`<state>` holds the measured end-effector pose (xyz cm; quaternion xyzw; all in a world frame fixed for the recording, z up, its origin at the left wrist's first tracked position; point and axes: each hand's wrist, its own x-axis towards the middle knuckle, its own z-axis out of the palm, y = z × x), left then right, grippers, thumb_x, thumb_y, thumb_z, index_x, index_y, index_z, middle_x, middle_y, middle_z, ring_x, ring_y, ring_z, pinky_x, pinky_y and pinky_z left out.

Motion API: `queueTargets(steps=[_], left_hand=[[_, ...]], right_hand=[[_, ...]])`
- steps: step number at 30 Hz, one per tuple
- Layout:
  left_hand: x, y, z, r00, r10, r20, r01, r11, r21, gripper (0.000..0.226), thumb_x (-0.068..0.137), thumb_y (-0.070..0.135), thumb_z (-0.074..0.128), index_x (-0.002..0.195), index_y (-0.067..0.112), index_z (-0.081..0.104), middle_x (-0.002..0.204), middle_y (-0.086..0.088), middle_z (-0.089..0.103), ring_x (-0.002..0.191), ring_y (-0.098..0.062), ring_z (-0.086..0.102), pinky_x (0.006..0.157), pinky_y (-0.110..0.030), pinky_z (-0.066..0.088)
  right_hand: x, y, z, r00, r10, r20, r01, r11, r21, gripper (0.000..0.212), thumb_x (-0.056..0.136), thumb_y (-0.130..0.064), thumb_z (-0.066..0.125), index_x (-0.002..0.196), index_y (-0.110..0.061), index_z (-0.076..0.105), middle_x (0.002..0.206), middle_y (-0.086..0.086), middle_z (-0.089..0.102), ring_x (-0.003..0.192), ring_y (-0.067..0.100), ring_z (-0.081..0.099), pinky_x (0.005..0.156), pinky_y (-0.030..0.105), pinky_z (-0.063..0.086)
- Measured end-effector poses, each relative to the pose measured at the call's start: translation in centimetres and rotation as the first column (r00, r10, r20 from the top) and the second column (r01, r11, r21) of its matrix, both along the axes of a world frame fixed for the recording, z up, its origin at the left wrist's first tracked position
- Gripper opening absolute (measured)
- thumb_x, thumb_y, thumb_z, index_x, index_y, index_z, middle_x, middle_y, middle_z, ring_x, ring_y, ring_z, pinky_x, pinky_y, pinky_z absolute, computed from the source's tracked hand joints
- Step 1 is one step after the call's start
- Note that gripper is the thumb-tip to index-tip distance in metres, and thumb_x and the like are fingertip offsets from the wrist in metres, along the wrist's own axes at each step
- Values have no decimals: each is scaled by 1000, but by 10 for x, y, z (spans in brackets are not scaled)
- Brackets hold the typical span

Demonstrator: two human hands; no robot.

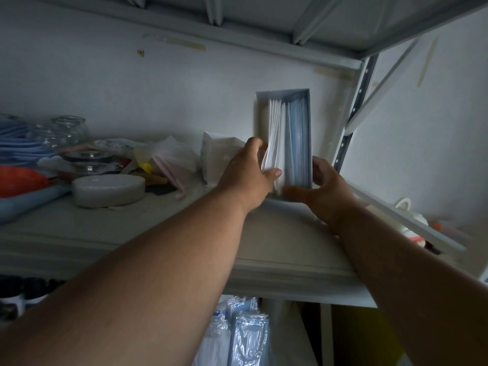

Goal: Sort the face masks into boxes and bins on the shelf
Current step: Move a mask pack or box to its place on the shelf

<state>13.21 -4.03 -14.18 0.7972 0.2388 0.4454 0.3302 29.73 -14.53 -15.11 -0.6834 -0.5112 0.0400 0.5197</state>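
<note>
My left hand (247,169) pinches the white masks (274,143) inside the open box (309,133). My right hand (320,191) grips the box's near end on the shelf (184,233).

two hands (247,170) (bare), one box (282,93)

Matt cardboard box (282,92), glossy glass jars (69,130)

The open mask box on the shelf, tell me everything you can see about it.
The mask box is a long, narrow, lidless white box, seemingly cardboard, on the shelf near the right upright. White masks stand on edge in its left part, blue masks in its right, with a gap at the far left. The left hand pinches the white masks; the right hand holds the box's near right corner.
</note>
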Motion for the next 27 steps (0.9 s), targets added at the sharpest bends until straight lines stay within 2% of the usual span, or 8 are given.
queueTargets(steps=[4, 11, 16, 19, 20, 24, 27], left_hand=[[0, -1, 0, 1000, -1, 4, 1, 1000, -2, 59, 101, 34, 73, 152, 30, 42, 161, -2, 48, 144, -25, 48, 97, -28, 37], [-1, 0, 1, 1000, 23, -11, -23, 1000, 6, 60, 102, 33, 73, 152, 29, 42, 157, -4, 52, 137, -25, 54, 95, -28, 38], [0, -1, 3, 997, 65, -48, -65, 998, 2, 61, 105, 24, 60, 160, 28, 33, 159, -7, 50, 134, -28, 56, 91, -27, 39], [-1, -2, 4, 997, 60, -46, -61, 998, -16, 62, 102, 24, 59, 159, 27, 34, 155, -7, 52, 115, -24, 56, 81, -26, 42], [-1, -2, 4, 998, 54, -41, -55, 998, -24, 62, 102, 27, 60, 159, 27, 34, 155, -5, 52, 114, -22, 56, 80, -25, 43], [-2, -5, 3, 999, 40, -14, -41, 999, -34, 78, 96, 50, 75, 159, 25, 35, 162, -5, 47, 142, -28, 51, 97, -29, 40], [-3, -4, 2, 995, 91, -33, -91, 996, -14, 82, 91, 47, 81, 157, 21, 41, 155, -5, 54, 138, -27, 55, 96, -27, 41]], right_hand=[[-3, 0, 1, 1000, 2, -4, -2, 1000, 1, 129, 39, -81, 95, 153, -40, 49, 144, -16, 64, 137, 14, 58, 114, 55, 52], [-2, 1, 0, 1000, 6, -15, -6, 1000, 19, 102, 66, -47, 101, 153, -35, 50, 143, -15, 64, 136, 14, 58, 116, 55, 51], [-3, 0, 2, 1000, 15, -7, -15, 999, 31, 116, 56, -62, 94, 158, -32, 47, 152, -12, 60, 141, 14, 57, 118, 57, 48], [-5, 0, 3, 1000, 17, -13, -17, 999, 49, 105, 69, -49, 98, 159, -32, 47, 154, -11, 59, 141, 14, 55, 120, 57, 47], [-5, 0, 3, 1000, 9, -9, -9, 998, 56, 101, 73, -44, 98, 159, -31, 47, 154, -11, 59, 142, 13, 54, 120, 55, 47], [-5, 1, 3, 1000, 12, 12, -13, 997, 72, 99, 75, -41, 98, 160, -31, 47, 156, -13, 57, 142, 10, 52, 117, 46, 46], [-7, 0, 4, 1000, 0, 3, -1, 997, 73, 92, 78, -41, 96, 158, -31, 51, 153, -13, 60, 140, 10, 55, 116, 45, 48]])
